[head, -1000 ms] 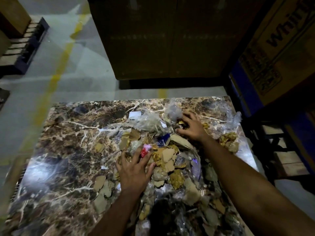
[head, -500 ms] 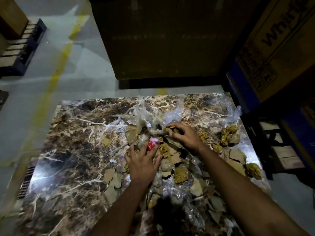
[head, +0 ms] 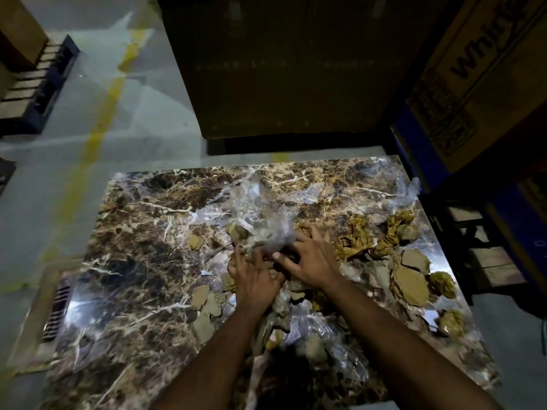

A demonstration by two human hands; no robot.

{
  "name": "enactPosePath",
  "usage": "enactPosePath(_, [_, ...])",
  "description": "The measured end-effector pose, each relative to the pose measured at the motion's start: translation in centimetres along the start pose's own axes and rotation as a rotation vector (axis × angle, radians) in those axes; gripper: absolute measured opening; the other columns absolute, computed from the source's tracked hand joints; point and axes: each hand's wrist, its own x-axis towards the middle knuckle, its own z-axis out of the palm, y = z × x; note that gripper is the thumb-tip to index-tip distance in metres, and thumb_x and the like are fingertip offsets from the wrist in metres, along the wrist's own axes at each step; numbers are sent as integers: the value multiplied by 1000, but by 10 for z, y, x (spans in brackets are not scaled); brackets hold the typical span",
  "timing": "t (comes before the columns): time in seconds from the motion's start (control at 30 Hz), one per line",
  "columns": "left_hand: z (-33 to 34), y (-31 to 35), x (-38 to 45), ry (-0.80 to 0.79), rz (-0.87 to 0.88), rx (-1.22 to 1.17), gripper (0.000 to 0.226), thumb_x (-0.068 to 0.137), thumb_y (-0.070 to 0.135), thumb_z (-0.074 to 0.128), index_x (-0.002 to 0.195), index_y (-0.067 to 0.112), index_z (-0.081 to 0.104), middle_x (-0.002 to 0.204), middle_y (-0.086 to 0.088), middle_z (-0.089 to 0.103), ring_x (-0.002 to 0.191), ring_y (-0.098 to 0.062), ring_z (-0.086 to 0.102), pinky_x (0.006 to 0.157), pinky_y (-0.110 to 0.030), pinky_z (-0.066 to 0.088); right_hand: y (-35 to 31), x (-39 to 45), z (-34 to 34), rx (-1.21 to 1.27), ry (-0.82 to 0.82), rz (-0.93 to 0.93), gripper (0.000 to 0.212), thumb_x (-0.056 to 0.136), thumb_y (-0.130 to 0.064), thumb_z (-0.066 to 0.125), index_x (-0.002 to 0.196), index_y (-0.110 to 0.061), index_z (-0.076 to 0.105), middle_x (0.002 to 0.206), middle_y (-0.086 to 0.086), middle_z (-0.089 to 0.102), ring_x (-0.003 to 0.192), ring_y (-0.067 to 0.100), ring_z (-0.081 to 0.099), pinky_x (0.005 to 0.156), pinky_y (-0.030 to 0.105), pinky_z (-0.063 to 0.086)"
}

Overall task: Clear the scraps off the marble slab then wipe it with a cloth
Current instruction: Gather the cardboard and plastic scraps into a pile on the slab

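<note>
Both hands' grips, left hand and right hand, clutch crumpled clear plastic mid-slab.

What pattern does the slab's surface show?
Dark brown marble slab with white and tan veining, glossy; head view shows it.

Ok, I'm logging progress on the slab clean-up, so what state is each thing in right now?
Brown veined marble slab: littered, not wiped.
Clear crumpled plastic film: bunched above both hands.
Flat brown cardboard scraps: scattered, loose.
Crumpled yellow-brown paper wads: lying at the right.
Left hand: fingers curled into the scraps.
Right hand: fingers curled on the pile.
</note>
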Motion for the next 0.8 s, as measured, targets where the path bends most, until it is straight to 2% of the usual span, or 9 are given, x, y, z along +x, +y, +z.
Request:
enactPosePath(0.07, [-4, 1, -1, -47, -19, -23, 88, 87, 77, 28, 155, 23, 21, 158, -12, 33, 149, -33, 22, 120, -50, 5, -3, -5, 4, -17, 32, -56, 51, 87, -71, 39, 111, -41, 73, 138, -16, 61, 140, 32, 38, 104, 62, 33])
enactPosePath(0.13, [-9, 1, -5, -57, -18, -85, 100, 77, 79, 16, 158, 21, 23, 163, -17, 25, 152, -36, 15, 121, -47, 0, -6, -9, 8, -79, 23, -115, 45, 85, -66, 47, 110, -40, 73, 137, -15, 61, 141, 34, 38, 104, 66, 33])
enactPosePath(0.27, [-3, -6, -5, -10, -62, -186, 89, 91, 65, 49, 159, 15, 22, 168, -14, 7, 151, -29, -15, 122, -46, -8, -13, -14, 11, -201, -81, -181, 40, 83, -61, 59, 117, -42, 68, 144, -19, 53, 148, 28, 27, 117, 66, 20])
enactPosePath(0.4, [-15, 3, -12, 90, -147, -466, 65, 101, 39, 50, 156, 16, 26, 167, -19, 7, 153, -34, -6, 123, -44, 6, -16, -12, 11, -224, -144, -213, 29, 86, -52, 63, 102, -31, 75, 140, -18, 55, 150, 25, 26, 121, 61, 10])
enactPosePath(0.47, [-24, 2, -15, 194, -40, -526, 77, 93, 54, 43, 158, 35, 8, 168, -13, 9, 155, -32, 6, 121, -39, 12, -19, -9, 9, -129, -160, -230, 24, 84, -47, 63, 91, -27, 74, 132, -14, 60, 148, 23, 28, 123, 59, 8])
enactPosePath(0.53, [-26, 0, -20, 124, 124, -379, 107, 68, 89, 31, 155, 45, -12, 169, -4, -9, 154, -24, -7, 122, -44, 4, -21, -6, 7, -35, -179, -223, 24, 83, -46, 62, 87, -25, 72, 129, -9, 62, 146, 24, 31, 124, 56, 7])
enactPosePath(0.57, [-24, -3, -19, 91, 139, -311, 111, 64, 91, 30, 157, 44, -10, 169, -1, -11, 153, -24, -10, 123, -50, 4, -20, -4, 7, -2, -191, -212, 24, 84, -46, 64, 89, -24, 71, 131, -6, 62, 146, 23, 31, 124, 54, 5])
enactPosePath(0.67, [-27, 0, -14, 94, 41, -310, 94, 82, 69, 61, 156, 17, 34, 166, -11, 20, 153, -32, 8, 120, -57, 22, -15, -3, 6, 111, -226, -174, 38, 90, -52, 57, 110, -24, 72, 139, 0, 59, 144, 24, 33, 122, 50, 14])
enactPosePath(0.8, [-26, 1, -15, 142, -7, -367, 107, 65, 48, 91, 151, 16, 38, 156, -11, 31, 145, -41, 30, 112, -60, 36, -10, -8, -1, 376, -298, -21, 50, 87, -56, 42, 122, -30, 67, 137, 6, 58, 128, 26, 42, 105, 42, 33])
